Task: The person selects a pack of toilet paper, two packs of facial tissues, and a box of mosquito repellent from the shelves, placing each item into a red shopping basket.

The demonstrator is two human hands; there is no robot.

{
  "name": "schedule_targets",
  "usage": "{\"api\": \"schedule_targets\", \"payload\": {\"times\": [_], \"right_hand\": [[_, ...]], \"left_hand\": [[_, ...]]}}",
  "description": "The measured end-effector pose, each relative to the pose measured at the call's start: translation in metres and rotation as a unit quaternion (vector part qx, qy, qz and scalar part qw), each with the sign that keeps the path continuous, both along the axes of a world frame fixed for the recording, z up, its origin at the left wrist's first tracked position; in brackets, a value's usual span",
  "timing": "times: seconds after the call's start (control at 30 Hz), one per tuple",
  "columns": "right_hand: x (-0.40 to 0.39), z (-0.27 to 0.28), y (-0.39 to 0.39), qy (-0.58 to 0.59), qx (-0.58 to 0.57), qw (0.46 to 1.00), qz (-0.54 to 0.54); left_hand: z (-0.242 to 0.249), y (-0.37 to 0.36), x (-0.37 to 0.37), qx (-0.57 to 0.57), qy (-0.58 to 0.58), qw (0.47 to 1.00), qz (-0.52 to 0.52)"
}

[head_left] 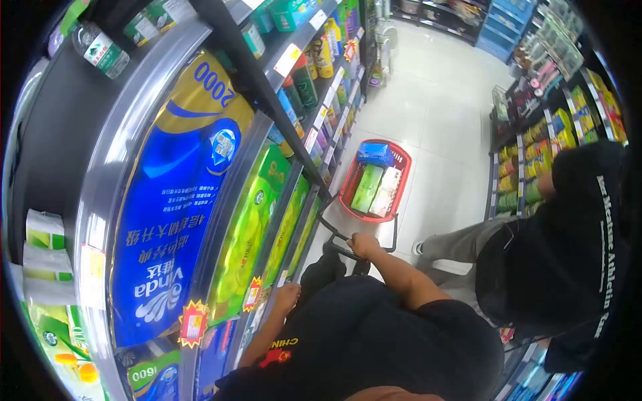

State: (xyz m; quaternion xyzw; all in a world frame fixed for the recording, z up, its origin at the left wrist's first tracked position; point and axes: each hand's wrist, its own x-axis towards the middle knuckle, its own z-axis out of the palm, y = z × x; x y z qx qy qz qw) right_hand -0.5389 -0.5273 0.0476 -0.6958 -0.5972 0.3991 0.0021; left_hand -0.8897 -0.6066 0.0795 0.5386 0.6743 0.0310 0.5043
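Observation:
My right hand [364, 246] is closed round the black handle [338, 234] of a red shopping basket [406, 175] on the floor ahead. Inside the basket lie a blue package [375, 154], a green package [367, 190] and a white patterned package [386, 192]. Beside the shelf, my left hand [287, 295] hangs low with its fingers curled in, and nothing shows in it. Close to that hand are green tissue packs [251, 234] and a large blue Vinda pack [170, 200] on the shelves to the left.
Another person in a black top [555, 247] and grey trousers stands close on my right. Shelves with yellow packets [538, 157] line the right side. A water bottle [100, 50] stands on the upper left shelf. A tiled aisle floor [435, 100] runs ahead towards blue drawers [505, 27].

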Motion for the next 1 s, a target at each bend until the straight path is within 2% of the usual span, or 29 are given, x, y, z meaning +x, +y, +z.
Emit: {"api": "schedule_targets", "payload": {"times": [0.1, 0.13, 0.17, 0.2, 0.23, 0.27, 0.3, 0.33, 0.37, 0.43, 0.47, 0.5, 0.57, 0.67, 0.77, 0.87, 1.0], "right_hand": [[0.018, -0.015, 0.02, -0.012, -0.014, 0.999, 0.039], [0.025, -0.02, 0.025, -0.038, -0.022, 0.998, 0.046], [0.031, -0.033, 0.027, -0.061, -0.015, 0.995, 0.078], [0.041, -0.053, 0.033, -0.04, 0.055, 0.995, 0.067], [0.059, -0.069, 0.038, -0.005, 0.179, 0.971, 0.16], [0.071, -0.073, 0.058, -0.021, 0.078, 0.987, 0.139], [0.069, -0.021, 0.07, 0.043, 0.094, 0.988, 0.119], [0.101, -0.112, 0.079, 0.1, 0.383, 0.902, 0.171], [0.115, -0.102, 0.093, -0.043, 0.174, 0.959, 0.218], [0.128, -0.091, 0.128, -0.083, 0.02, 0.962, 0.26], [0.122, -0.085, 0.142, -0.089, -0.016, 0.959, 0.269], [0.108, -0.08, 0.157, -0.085, -0.014, 0.955, 0.283], [0.076, -0.066, 0.181, -0.082, -0.015, 0.945, 0.317], [0.02, -0.053, 0.217, -0.067, 0.002, 0.923, 0.38], [-0.031, -0.042, 0.242, -0.05, 0.018, 0.895, 0.442], [-0.066, -0.036, 0.258, -0.032, 0.026, 0.867, 0.496], [-0.079, -0.031, 0.27, -0.015, 0.027, 0.844, 0.535]], "left_hand": [[-0.029, 0.006, -0.008, -0.065, -0.02, 0.997, 0.02], [-0.032, 0.001, -0.007, -0.05, -0.055, 0.995, 0.064], [-0.049, -0.008, -0.008, 0.06, -0.03, 0.997, -0.049], [-0.083, -0.012, -0.014, 0.17, 0.024, 0.976, -0.137], [-0.104, -0.016, -0.015, 0.26, 0.102, 0.936, -0.216], [-0.11, -0.012, -0.003, 0.149, 0.124, 0.971, -0.137], [-0.115, 0.004, 0.009, 0.035, 0.117, 0.991, -0.06], [-0.096, 0.021, 0.021, 0.017, 0.119, 0.993, 0.013], [-0.076, 0.035, 0.036, -0.002, 0.116, 0.991, 0.062], [-0.066, 0.056, 0.056, 0.077, 0.079, 0.983, 0.146], [-0.036, 0.065, 0.067, 0.079, 0.078, 0.987, 0.12], [0.002, 0.075, 0.074, 0.081, 0.08, 0.989, 0.096], [-0.039, 0.085, 0.089, 0.047, 0.029, 0.978, 0.201], [0.018, 0.084, 0.094, -0.002, 0.049, 0.978, 0.202], [0.001, 0.077, 0.095, -0.03, 0.07, 0.96, 0.27], [0.031, 0.064, 0.109, -0.031, 0.067, 0.921, 0.381], [0.063, 0.059, 0.143, -0.079, 0.023, 0.898, 0.432]]}}
